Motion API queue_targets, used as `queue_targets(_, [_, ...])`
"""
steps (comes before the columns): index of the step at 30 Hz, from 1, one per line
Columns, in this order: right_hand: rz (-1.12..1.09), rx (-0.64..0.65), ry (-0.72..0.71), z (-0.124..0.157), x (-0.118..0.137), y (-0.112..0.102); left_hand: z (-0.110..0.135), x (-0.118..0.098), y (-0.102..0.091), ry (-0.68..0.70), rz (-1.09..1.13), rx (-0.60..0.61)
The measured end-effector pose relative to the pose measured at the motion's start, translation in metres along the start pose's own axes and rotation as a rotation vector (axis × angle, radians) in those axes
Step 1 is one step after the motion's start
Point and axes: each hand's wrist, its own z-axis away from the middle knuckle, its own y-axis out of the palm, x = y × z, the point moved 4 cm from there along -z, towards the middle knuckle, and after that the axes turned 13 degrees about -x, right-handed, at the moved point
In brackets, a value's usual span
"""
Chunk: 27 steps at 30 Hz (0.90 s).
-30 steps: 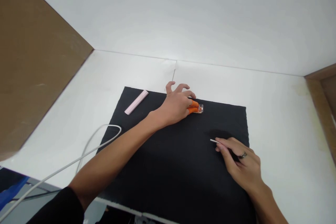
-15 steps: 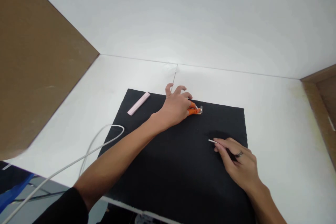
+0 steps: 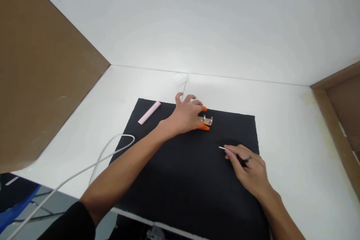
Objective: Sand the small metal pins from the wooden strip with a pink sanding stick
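Note:
My left hand (image 3: 185,116) reaches across a black mat (image 3: 180,180) and grips a small connector (image 3: 205,121) with orange levers and a clear body, near the mat's far edge. Thumb and forefinger pinch it; the other fingers are spread above it. My right hand (image 3: 247,170) rests on the mat's right part, a ring on one finger. It pinches a thin white wire (image 3: 223,148) whose free end points left, a short way below and to the right of the connector.
A pink flat bar (image 3: 149,113) lies at the mat's far left corner. A white cable (image 3: 107,155) loops over the white table (image 3: 295,135) at left and runs off its near edge. Brown panels stand at left and right, with a white wall behind.
The left hand has turned the connector, so its orange levers now sit apart above and below the body. The right hand and its wire shifted slightly left and up.

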Motion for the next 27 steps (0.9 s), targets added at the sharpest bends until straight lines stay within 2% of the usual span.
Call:
queue_targets(4, [0.009, 0.002, -0.006, 0.0, -0.001, 0.001, 0.0, -0.004, -0.002, -0.001, 0.028, 0.001])
queue_targets(12, [0.025, 0.002, -0.038, 0.001, -0.002, 0.002, -0.007, -0.011, 0.008, -0.015, 0.06, 0.028])
queue_targets(19, [0.023, 0.02, -0.047, 0.003, -0.003, 0.005, -0.007, -0.014, 0.01, 0.03, 0.015, -0.031])
queue_targets(27, [0.017, 0.056, -0.009, 0.008, -0.013, 0.007, 0.008, -0.025, 0.007, 0.15, -0.095, -0.13])
